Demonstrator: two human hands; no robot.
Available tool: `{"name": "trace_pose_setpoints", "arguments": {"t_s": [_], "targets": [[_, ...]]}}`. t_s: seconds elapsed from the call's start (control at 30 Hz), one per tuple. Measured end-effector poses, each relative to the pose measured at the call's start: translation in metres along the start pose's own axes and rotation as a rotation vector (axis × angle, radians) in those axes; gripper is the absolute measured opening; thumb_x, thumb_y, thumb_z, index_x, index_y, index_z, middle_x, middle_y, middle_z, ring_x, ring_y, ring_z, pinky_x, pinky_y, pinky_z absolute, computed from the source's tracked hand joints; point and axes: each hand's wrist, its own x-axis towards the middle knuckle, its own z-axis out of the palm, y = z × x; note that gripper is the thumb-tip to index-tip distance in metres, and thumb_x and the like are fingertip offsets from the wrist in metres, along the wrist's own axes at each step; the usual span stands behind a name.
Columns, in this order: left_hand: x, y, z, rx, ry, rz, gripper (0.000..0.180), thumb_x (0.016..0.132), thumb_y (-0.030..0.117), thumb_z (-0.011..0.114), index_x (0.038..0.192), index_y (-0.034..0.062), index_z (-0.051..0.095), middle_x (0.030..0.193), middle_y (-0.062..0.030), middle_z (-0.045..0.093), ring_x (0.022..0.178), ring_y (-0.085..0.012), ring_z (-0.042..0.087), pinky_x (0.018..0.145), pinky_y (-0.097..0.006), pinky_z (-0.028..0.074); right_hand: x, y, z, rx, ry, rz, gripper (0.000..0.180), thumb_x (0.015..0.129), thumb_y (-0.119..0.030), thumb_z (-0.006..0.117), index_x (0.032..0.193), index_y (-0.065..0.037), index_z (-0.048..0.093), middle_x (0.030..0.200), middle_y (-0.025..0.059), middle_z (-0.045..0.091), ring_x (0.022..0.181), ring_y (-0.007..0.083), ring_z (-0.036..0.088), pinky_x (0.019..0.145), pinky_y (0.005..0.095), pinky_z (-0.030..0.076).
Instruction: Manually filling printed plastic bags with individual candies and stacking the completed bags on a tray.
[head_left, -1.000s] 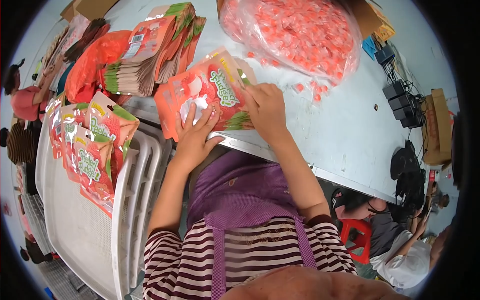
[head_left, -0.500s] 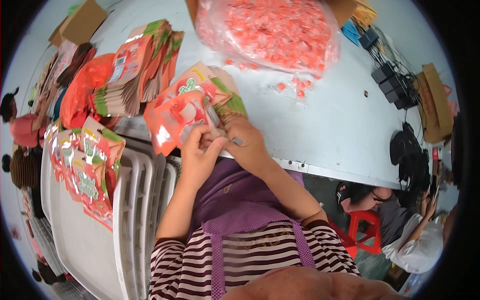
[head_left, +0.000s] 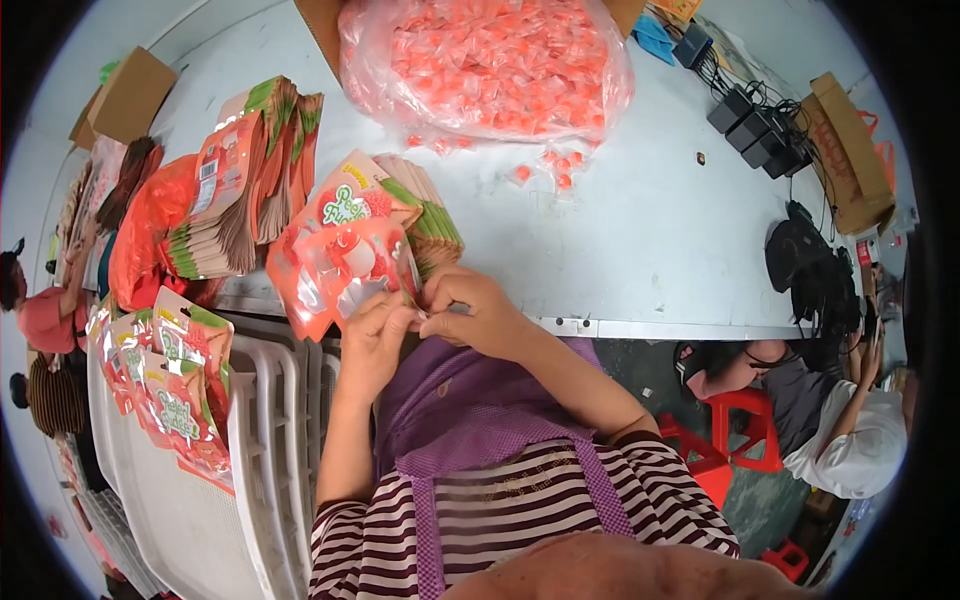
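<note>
Both hands are at the near table edge, pinching a red candy pouch (head_left: pixel 352 262) by its edge closest to me. My left hand (head_left: pixel 375 335) has its thumb and fingers closed on the pouch's near corner. Close against it, my right hand (head_left: pixel 468 312) grips the same edge with bent fingers. The fingertips nearly meet, and the exact pinch is partly hidden. Under and beyond this pouch lies a fanned stack of pouches (head_left: pixel 432 205) with green and tan edges. Single wrapped red candies (head_left: pixel 563 170) lie on the table beyond my right hand.
A large clear bag of wrapped candies (head_left: pixel 490 70) sits in a carton at the back. More pouch stacks (head_left: pixel 215 245) and a red plastic bag (head_left: pixel 150 225) are left. Several pouches (head_left: pixel 185 400) rest on grey trays (head_left: pixel 170 510). Black adapters (head_left: pixel 755 130) stand right; other people are nearby.
My hands have shifted slightly nearer to me and moved to the pouch's edge. My right hand's fingers are now more bent. The view has tilted, so the table appears shifted left.
</note>
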Motion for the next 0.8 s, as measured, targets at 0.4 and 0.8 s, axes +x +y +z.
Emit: {"name": "trace_pose_setpoints", "arguments": {"t_s": [0.4, 0.8], "targets": [[-0.008, 0.010, 0.003, 0.022, -0.032, 0.025, 0.012, 0.081, 0.007, 0.066, 0.091, -0.0006, 0.066, 0.082, -0.0112, 0.061, 0.073, -0.0196, 0.058, 0.068, -0.028, 0.046, -0.006, -0.024, -0.006, -0.156, -0.043, -0.004, 0.016, 0.074, -0.005, 0.070, 0.074, -0.002, 0.055, 0.088, 0.0064, 0.053, 0.082, 0.0193, 0.053, 0.073, 0.0298, 0.043], [-0.003, 0.026, 0.035, 0.134, 0.157, 0.155, 0.016, 0.082, 0.001, 0.062, 0.097, 0.0023, 0.062, 0.078, -0.0123, 0.059, 0.065, -0.0248, 0.057, 0.059, -0.030, 0.046, -0.022, -0.023, -0.004, -0.483, 0.302, 0.012, 0.017, 0.073, -0.004, 0.067, 0.086, -0.003, 0.056, 0.089, 0.0123, 0.058, 0.078, 0.0256, 0.057, 0.072, 0.0325, 0.047]]}}
